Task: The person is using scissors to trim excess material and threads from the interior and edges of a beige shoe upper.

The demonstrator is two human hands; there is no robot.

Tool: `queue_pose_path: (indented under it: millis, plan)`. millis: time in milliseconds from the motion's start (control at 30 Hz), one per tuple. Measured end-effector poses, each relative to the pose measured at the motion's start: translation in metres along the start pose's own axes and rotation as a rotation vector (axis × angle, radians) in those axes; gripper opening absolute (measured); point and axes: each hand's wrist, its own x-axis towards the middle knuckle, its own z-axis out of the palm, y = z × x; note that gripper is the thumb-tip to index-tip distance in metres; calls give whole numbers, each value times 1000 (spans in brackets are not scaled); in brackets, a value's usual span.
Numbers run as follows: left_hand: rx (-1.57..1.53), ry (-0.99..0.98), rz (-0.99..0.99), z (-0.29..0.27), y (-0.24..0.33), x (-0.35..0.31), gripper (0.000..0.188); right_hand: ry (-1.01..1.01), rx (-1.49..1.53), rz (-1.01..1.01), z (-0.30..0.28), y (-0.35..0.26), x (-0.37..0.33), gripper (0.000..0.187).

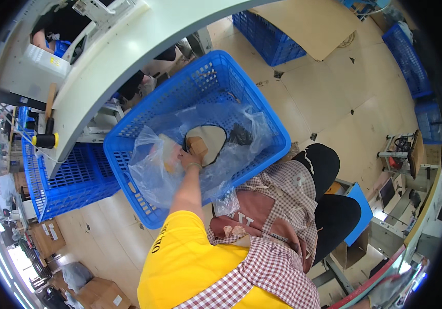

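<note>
My left hand (187,158) reaches down into a blue plastic basket (262,103) with perforated sides. Its fingers are curled at the edge of a small tan piece (197,147); what they grip is partly hidden. Under the tan piece lies a rounded pale grey piece with a black edge (215,135). Both rest on a crumpled clear plastic bag (151,170) spread inside the basket. A dark crumpled bit (240,135) lies to their right, and something pale and yellowish (169,154) shows beside the hand. My right hand is out of sight.
A curved white worktable (144,38) arches over the basket's far left, with a thread spool (45,140) at its edge. Blue crates (72,177) stand at left, another crate (267,38) under cardboard (316,26) beyond. My black-clad knees (334,216) are at right.
</note>
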Motion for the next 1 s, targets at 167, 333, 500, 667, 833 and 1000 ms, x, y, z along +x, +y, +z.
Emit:
queue_pose_path:
  millis: [167, 333, 500, 667, 833, 1000]
  plan:
    - [-3, -102, -101, -5, -22, 24, 69, -333, 456, 243, 41, -44, 14, 55]
    - [-654, -494, -282, -22, -29, 19, 57, -256, 504, 48, 68, -36, 1, 59]
    - [-568, -469, -93, -41, -72, 30, 42, -354, 584, 144, 72, -72, -2, 57]
    - [98, -274, 272, -38, -47, 12, 28, -352, 596, -23, 67, -107, -8, 55]
    - [28, -55, 395, -69, 5, -15, 38, -376, 732, 86, 70, -96, -25, 56]
    - [296, 92, 456, -81, 34, -14, 36, -454, 714, 169, 62, -116, -32, 56]
